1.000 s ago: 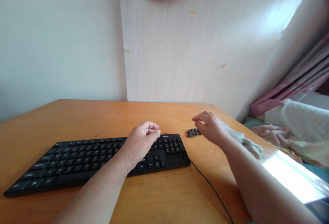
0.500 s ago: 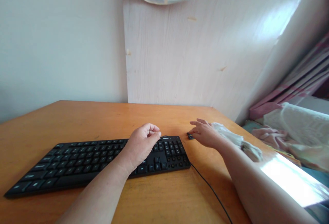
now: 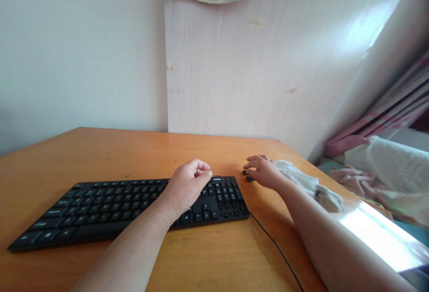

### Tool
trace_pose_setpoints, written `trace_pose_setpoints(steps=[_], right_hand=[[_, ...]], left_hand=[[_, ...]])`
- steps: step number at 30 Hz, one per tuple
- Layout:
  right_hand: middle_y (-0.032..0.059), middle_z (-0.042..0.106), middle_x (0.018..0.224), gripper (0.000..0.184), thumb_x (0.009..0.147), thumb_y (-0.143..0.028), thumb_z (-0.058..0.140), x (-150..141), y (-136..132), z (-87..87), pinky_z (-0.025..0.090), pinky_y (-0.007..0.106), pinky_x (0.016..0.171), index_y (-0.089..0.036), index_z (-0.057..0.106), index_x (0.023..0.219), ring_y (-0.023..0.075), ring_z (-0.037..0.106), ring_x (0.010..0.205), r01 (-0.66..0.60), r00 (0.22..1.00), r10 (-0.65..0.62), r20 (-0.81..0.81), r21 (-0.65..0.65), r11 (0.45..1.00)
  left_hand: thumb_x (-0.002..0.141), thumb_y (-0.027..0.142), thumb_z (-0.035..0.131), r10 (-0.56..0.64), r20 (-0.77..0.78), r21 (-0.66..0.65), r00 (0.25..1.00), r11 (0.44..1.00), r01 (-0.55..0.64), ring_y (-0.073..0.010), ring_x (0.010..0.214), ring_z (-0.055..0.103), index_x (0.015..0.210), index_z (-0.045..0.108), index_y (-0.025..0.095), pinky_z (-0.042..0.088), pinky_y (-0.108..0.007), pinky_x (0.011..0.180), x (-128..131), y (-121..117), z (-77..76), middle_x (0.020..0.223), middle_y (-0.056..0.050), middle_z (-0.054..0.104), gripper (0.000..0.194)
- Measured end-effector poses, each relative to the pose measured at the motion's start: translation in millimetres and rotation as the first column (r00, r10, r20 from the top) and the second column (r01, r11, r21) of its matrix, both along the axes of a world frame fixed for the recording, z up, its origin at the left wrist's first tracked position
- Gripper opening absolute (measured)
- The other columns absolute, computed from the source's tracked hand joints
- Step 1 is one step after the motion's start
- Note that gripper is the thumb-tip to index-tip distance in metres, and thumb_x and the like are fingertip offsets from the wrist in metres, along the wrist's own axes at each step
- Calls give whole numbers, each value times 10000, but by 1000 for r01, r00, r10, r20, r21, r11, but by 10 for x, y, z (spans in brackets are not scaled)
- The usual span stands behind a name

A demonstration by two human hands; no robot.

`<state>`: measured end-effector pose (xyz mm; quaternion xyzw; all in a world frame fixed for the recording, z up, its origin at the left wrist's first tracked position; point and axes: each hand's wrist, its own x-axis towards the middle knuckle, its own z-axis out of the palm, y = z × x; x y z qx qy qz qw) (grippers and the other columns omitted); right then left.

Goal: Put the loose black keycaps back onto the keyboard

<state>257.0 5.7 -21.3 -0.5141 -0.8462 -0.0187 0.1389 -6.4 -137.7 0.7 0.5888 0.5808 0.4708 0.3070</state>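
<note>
My left hand (image 3: pixel 186 186) hovers over the right part of a black keyboard (image 3: pixel 100 207), its fingers curled in with thumb against forefinger; whatever is inside is hidden. My right hand (image 3: pixel 265 172) rests on the wooden table (image 3: pixel 100 153) just past the keyboard's far right corner. Its fingers bend down over some small black pieces (image 3: pixel 248 178), which look like loose keycaps and are mostly covered by the hand.
The keyboard's black cable (image 3: pixel 276 249) runs toward the table's near edge. A crumpled white cloth (image 3: pixel 303 179) lies right of my right hand near the table's right edge. A pale wood panel (image 3: pixel 241 73) stands behind the table. Bedding (image 3: pixel 378 167) lies at the right.
My right hand came down from above the small black pieces onto them, and its fingers have curled over them. My left hand stayed above the keyboard, still curled.
</note>
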Motion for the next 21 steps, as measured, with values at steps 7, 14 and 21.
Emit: trace_pose_setpoints(steps=[7,14,21], right_hand=[[13,627,1263,189,802,-408,612,-26,6,10,358,501,952,-358,773,886,302,451,1228,19,1000,-20,-9,-9,1000],[23,634,1247,207,795,-433,623,-52,8,9,361,485,948,-334,768,904,303,462,1216,34,999,-34,-20,-12,999],[23,654,1210,174,786,-360,623,-59,5,8,363,485,941,-323,772,869,296,476,1190,13,1000,-13,-28,-17,1000]], left_hand=[[791,398,616,0,-10,13,1000,1000,0,-188,809,643,959,640,179,476,-318,766,2,5,-22,856,-37,696,277],[790,399,613,4,-12,6,1000,1000,-4,-190,802,645,955,639,171,479,-322,760,-2,9,-23,851,-43,697,282],[783,386,617,-2,-8,9,1000,1000,2,-194,815,649,950,639,169,478,-317,756,-3,8,-13,866,-51,706,275]])
